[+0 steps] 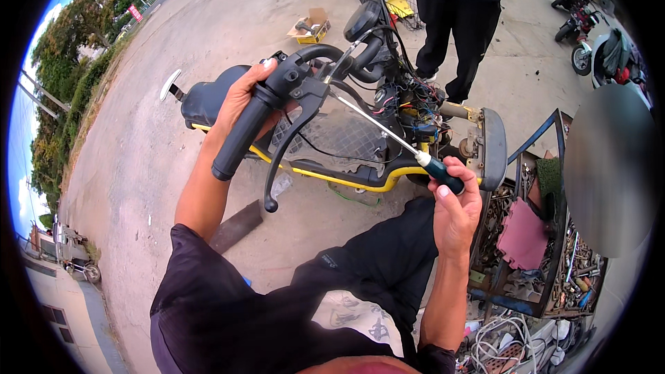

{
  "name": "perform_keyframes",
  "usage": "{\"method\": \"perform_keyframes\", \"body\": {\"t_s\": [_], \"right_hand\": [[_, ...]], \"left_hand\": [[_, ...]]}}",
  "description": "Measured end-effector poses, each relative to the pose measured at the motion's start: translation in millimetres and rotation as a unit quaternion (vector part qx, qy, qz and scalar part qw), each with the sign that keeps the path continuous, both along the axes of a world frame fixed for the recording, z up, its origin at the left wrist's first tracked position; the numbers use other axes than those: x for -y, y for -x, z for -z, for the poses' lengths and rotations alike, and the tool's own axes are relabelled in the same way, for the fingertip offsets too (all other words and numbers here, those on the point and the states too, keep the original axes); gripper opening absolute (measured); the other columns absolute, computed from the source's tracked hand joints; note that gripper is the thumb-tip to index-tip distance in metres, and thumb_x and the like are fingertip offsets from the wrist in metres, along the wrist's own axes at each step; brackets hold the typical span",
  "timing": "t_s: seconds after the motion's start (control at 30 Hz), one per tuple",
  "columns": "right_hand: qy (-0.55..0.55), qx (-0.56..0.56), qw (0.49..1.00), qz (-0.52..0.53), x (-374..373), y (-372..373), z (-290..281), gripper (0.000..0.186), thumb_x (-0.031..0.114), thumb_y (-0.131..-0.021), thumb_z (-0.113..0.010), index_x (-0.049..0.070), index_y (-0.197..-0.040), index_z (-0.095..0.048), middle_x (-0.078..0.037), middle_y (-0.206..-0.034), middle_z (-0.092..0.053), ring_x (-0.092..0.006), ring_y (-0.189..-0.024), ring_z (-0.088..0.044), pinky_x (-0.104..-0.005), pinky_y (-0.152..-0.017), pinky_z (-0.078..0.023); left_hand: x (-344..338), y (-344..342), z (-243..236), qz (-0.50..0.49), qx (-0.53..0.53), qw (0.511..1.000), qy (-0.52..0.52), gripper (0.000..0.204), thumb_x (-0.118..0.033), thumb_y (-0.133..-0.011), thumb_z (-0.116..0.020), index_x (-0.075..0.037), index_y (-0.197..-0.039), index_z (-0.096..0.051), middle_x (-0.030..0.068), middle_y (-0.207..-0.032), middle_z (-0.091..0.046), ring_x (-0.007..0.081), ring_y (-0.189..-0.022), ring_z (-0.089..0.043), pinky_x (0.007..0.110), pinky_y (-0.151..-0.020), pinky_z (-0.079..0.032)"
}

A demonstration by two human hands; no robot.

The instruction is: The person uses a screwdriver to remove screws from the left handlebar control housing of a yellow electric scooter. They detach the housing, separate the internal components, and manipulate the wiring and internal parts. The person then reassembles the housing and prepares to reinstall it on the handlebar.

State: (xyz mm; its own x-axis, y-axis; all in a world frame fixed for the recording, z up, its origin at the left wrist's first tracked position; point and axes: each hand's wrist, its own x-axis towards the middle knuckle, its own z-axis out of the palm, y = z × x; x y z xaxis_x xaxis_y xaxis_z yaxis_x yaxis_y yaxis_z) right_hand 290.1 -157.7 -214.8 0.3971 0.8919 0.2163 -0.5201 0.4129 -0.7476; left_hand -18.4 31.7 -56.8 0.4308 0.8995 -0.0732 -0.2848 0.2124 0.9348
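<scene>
Closest to the lens, I am seeing dark sleeves and both forearms rising from the lower edge. I am curling the fingers of my right hand tightly around the dark-and-green handle of a long screwdriver, thumb pressed along it, and its thin shaft is running up and to the left toward the control housing on the handlebar. I am wrapping my left hand around the bar just above the black rubber grip, fingers closed behind it and thumb over the housing, steadying it. The brake lever is hanging down below the housing.

Judging progress: the tip is sitting at or very near the housing, though I cannot tell whether it is seated in a screw. The housing, grip and lever are all in place on the bar, so I am reading this as an early stage, with nothing visibly taken off there.

Beyond, the yellow-framed scooter is standing with panels off and wiring exposed. Another person's dark trousers are showing behind it, and a rack of scrap parts is standing at my right.
</scene>
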Motion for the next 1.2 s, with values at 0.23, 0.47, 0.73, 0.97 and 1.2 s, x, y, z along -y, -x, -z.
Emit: {"method": "perform_keyframes", "body": {"t_s": [0.23,0.47,0.73,0.97,1.2], "right_hand": [[0.052,-0.081,0.995,-0.014,1.3,16.8,1.5,0.024,0.012,-0.108,-0.061,-0.003,-0.127,-0.061,-0.015,-0.118,-0.07,-0.0223,-0.1,-0.071,-0.0345,-0.089,-0.06],[0.063,-0.074,0.995,0.007,14.7,17.5,-1.5,0.024,0.014,-0.108,-0.062,-0.003,-0.125,-0.062,-0.016,-0.114,-0.071,-0.0235,-0.095,-0.072,-0.0338,-0.083,-0.06],[0.07,-0.061,0.995,0.045,30.2,7.3,-4.1,0.024,0.015,-0.108,-0.062,-0.004,-0.123,-0.064,-0.014,-0.114,-0.071,-0.0231,-0.093,-0.071,-0.0336,-0.082,-0.06],[0.089,-0.081,0.99,0.07,50.3,2.3,4.6,0.023,0.014,-0.108,-0.06,-0.004,-0.12,-0.065,-0.016,-0.112,-0.071,-0.0231,-0.089,-0.072,-0.0324,-0.078,-0.06],[0.121,-0.101,0.982,0.101,68.1,-5.5,18.0,0.023,0.015,-0.107,-0.06,-0.004,-0.119,-0.065,-0.016,-0.108,-0.072,-0.023,-0.086,-0.072,-0.0321,-0.076,-0.059]], "left_hand": [[-3.2,1.2,15.4,0.011,0.123,0.991,0.049,0.035,-0.037,-0.108,-0.058,-0.006,-0.12,-0.07,0.014,-0.114,-0.078,0.0238,-0.102,-0.077,0.041,-0.083,-0.064],[-5.8,2.1,47.4,0.056,0.279,0.955,0.086,0.033,-0.031,-0.108,-0.055,-0.004,-0.118,-0.071,0.0144,-0.109,-0.079,0.0267,-0.101,-0.077,0.042,-0.083,-0.066],[-6.5,-20.5,58.8,0.057,0.377,0.915,0.13,0.047,-0.028,-0.11,-0.052,0.004,-0.143,-0.056,0.028,-0.137,-0.065,0.0412,-0.126,-0.067,0.049,-0.104,-0.062],[-9.1,-17.9,76.2,0.088,0.284,0.952,0.069,0.058,-0.033,-0.11,-0.053,0.011,-0.147,-0.049,0.0368,-0.142,-0.056,0.0365,-0.114,-0.071,0.036,-0.098,-0.065],[-7.1,-11.5,102.4,0.056,0.292,0.94,0.169,0.058,-0.04,-0.114,-0.044,0.011,-0.14,-0.055,0.0328,-0.128,-0.065,0.0379,-0.107,-0.072,0.042,-0.091,-0.067]]}}
